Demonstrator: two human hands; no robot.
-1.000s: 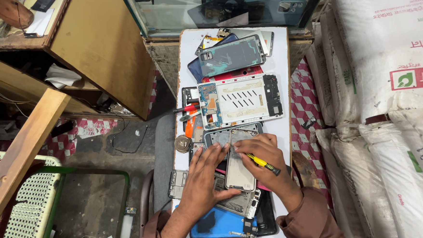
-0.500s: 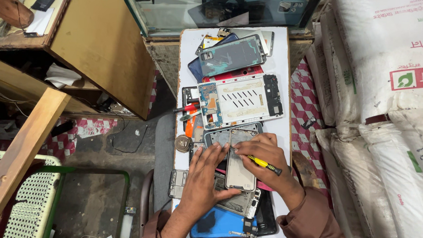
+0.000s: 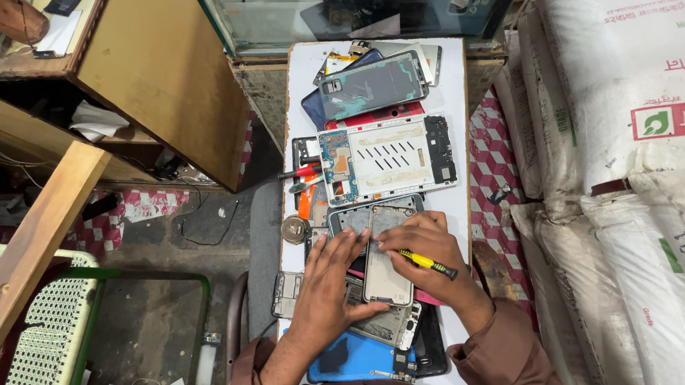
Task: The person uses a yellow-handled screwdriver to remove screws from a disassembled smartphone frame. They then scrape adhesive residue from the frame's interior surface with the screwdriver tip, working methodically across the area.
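Note:
On a narrow white table [image 3: 456, 89], my left hand [image 3: 330, 282] presses its fingers on a grey metal phone panel [image 3: 386, 269] that lies on an opened phone frame [image 3: 357, 215]. My right hand [image 3: 429, 256] rests on the panel's upper right and grips a small yellow-handled screwdriver [image 3: 426, 262], whose black tip points right. Both sleeves are brown.
A large opened tablet frame [image 3: 391, 157] lies just beyond the hands, with a stack of phone backs [image 3: 370, 84] farther up. Red-handled tools [image 3: 303, 173], a round metal part [image 3: 294, 229], a blue cover [image 3: 353, 357]. White sacks [image 3: 633, 153] on the right, a wooden counter [image 3: 162, 66] at left.

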